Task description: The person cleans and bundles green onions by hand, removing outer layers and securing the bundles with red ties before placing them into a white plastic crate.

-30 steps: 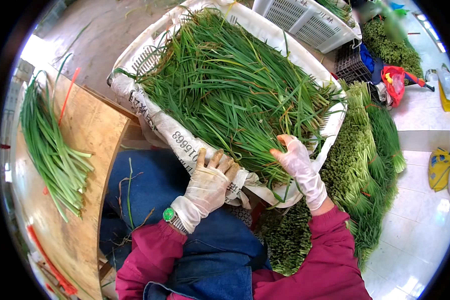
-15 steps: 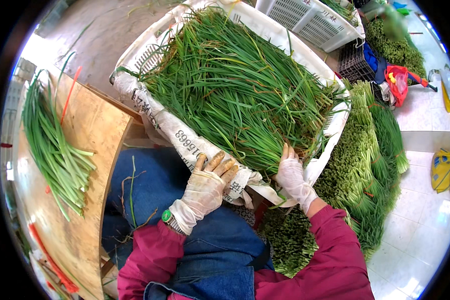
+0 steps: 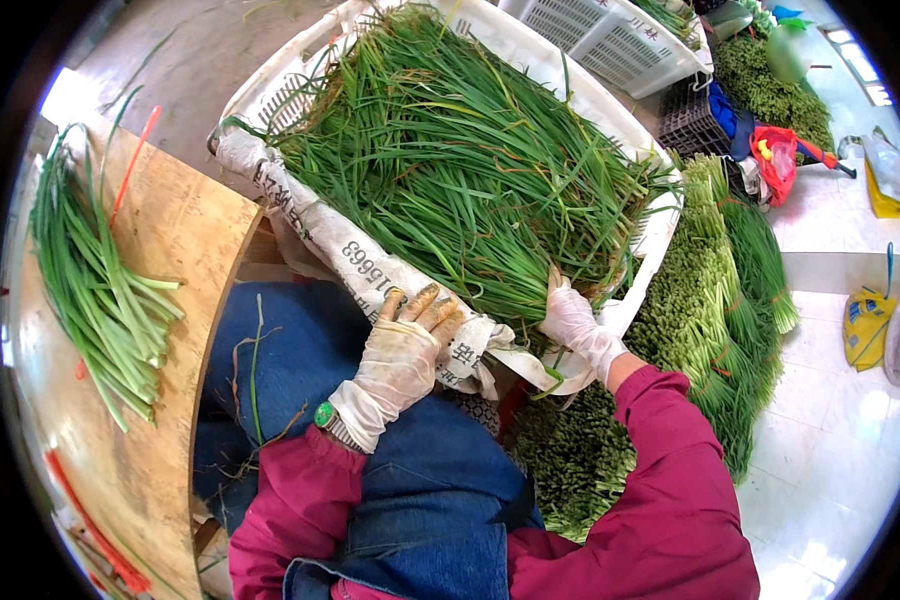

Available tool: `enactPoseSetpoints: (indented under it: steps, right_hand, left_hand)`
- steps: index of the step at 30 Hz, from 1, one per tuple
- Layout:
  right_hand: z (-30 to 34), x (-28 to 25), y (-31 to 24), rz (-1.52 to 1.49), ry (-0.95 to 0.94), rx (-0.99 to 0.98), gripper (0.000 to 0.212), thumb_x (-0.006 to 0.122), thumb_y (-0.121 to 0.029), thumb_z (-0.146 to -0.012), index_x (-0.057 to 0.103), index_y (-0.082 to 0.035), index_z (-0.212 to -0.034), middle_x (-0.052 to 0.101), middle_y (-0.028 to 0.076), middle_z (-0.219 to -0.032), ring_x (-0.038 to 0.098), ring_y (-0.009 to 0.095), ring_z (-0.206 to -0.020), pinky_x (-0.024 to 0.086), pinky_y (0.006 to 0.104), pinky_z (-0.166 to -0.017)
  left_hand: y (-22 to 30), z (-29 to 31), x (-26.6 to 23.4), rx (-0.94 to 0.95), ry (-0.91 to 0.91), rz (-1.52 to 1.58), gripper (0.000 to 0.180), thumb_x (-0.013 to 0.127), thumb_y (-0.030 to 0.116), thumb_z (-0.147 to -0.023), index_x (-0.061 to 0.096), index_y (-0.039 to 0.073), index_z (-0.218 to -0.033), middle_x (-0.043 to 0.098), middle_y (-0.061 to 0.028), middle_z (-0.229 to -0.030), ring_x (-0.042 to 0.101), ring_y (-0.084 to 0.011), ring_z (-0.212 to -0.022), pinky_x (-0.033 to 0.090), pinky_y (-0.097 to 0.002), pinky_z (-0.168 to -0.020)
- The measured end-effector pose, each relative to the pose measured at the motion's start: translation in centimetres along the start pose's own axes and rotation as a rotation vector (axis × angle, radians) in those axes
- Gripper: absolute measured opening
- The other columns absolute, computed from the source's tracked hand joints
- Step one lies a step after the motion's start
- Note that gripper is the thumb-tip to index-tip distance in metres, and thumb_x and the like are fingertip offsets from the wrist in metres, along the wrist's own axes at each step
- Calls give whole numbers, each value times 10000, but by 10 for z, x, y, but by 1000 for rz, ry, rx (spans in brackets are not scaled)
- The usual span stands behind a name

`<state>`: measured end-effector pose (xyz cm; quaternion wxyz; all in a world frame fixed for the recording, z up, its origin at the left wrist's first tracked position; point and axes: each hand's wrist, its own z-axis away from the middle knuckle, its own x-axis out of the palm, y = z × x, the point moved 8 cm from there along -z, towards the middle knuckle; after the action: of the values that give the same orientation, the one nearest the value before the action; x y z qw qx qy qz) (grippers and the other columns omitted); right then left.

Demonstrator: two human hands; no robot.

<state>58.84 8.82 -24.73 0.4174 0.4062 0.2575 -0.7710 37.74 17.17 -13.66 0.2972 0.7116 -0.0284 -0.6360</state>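
A white slatted crate (image 3: 530, 55) in front of me is heaped with long green garlic chives (image 3: 450, 170). A printed white woven sack (image 3: 345, 245) drapes over its near edge. My left hand (image 3: 395, 362), in a soiled thin white glove, rests on the sack with its fingers stretched out, holding nothing. At the crate's near right corner my right hand (image 3: 575, 325), gloved too, has its fingers closed around the ends of some chives; the fingertips are partly hidden among the leaves.
A small bunch of chives (image 3: 105, 290) and red ties lie on a wooden board (image 3: 185, 230) at left. Stacked chive bundles (image 3: 680, 290) stand right of the crate. A second white crate (image 3: 600, 40), a black crate (image 3: 692, 120) and a yellow bag (image 3: 868, 328) are farther off.
My right hand has closed in on the chives at the corner, drawing some leaves together. The left hand stays on the sack. The whole view has shifted slightly.
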Motion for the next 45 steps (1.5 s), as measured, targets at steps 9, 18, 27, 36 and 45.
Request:
enactPoseSetpoints:
  steps: [9, 18, 27, 36, 45]
  right_hand:
    - [4, -69, -18, -51, -212, 4, 464, 640, -142, -599, 464, 7, -1002, 594, 178, -783, 588, 320, -766, 470, 366, -681]
    - [3, -137, -51, -390, -476, -95, 400, 705, -88, -511, 607, 42, -876, 624, 77, -763, 551, 156, -670, 453, 270, -669]
    - [59, -136, -132, -482, -496, -213, 488, 621, -314, -659, 557, 95, -916, 611, 142, -693, 600, 215, -608, 484, 298, -564]
    - [104, -137, -154, -299, -145, -599, 762, 602, -460, -711, 411, 137, -1143, 579, 261, -842, 588, 346, -808, 475, 377, -716]
    - [51, -95, 13, -265, -40, 140, 250, 472, -233, -833, 599, -47, -941, 622, 147, -834, 603, 236, -793, 468, 349, -722]
  left_hand:
    - [1, 8, -42, -105, 302, 212, 371, 552, -25, -672, 547, 7, -1042, 516, -144, -1108, 494, -294, -1038, 393, -365, -879]
    - [30, -14, 19, -650, -153, 1872, 342, 528, 251, -860, 509, -38, -1042, 554, -168, -1007, 581, -258, -892, 492, -337, -753]
    - [35, -26, 29, -600, -84, 2335, 617, 442, 565, -810, 422, 84, -1196, 499, -115, -1150, 520, -239, -1006, 442, -431, -827]
    - [0, 7, 35, -807, 350, 2366, 217, 502, 145, -811, 562, 5, -966, 606, -129, -965, 579, -234, -910, 461, -369, -850]
    - [-29, 20, 66, -891, 370, 2306, 331, 524, 204, -802, 536, -41, -1024, 589, -215, -969, 604, -360, -807, 509, -476, -731]
